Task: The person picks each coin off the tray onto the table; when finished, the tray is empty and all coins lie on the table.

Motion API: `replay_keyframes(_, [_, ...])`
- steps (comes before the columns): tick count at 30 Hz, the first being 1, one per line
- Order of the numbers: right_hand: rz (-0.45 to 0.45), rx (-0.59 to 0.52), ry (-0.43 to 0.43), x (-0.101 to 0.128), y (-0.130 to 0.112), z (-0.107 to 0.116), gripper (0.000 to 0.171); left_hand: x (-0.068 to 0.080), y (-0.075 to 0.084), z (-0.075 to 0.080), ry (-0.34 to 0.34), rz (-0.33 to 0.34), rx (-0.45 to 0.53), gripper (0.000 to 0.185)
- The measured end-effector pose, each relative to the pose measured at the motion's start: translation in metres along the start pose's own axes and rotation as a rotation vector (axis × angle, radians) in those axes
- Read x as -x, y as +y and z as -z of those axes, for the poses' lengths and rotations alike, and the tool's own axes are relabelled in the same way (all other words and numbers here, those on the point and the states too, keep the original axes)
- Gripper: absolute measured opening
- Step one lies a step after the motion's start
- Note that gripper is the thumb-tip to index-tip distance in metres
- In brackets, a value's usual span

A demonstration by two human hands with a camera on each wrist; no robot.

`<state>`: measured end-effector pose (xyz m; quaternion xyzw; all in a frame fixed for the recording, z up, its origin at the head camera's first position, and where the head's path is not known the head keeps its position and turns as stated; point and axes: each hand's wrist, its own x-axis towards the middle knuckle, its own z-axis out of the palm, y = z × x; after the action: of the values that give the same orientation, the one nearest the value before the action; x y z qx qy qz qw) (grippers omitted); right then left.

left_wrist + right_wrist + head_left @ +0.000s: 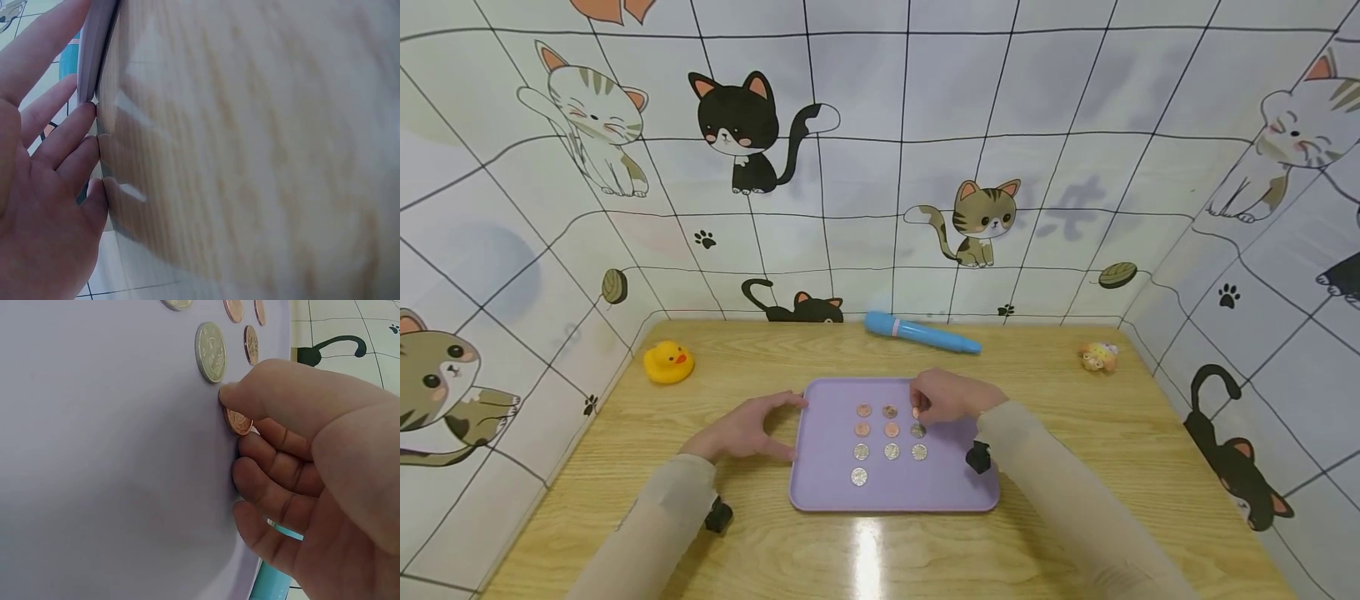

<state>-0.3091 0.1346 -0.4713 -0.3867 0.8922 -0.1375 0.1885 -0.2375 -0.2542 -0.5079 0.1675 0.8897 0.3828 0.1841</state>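
Observation:
My right hand (953,395) is over the right part of a lilac tray (820,417). Its thumb and fingers pinch a copper coin (239,422), which stays close to the tray's surface. Beside that thumb, in the right wrist view, lies a silver coin (211,353). More copper coins (861,429) and silver coins (891,452) lie flat in rows on the tray, with a lone silver coin (859,477) nearest the front. At the tray's left edge, my left hand (741,429) rests with thumb and fingers spread, fingertips against the rim.
Behind the tray lies a blue pen-shaped stick (925,333). A yellow rubber duck (668,362) sits at the back left of the wooden table (790,558), and a small figurine (1099,357) at the back right. Cat-patterned walls (865,192) close off the back and sides.

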Motion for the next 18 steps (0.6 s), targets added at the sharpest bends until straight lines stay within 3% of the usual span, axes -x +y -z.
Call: replay_keyframes(18, [0.053,-0.290,0.121,0.012,0.019,-0.010,0.011,0.001,0.002,-0.001,0.004,0.021,-0.004,0.081])
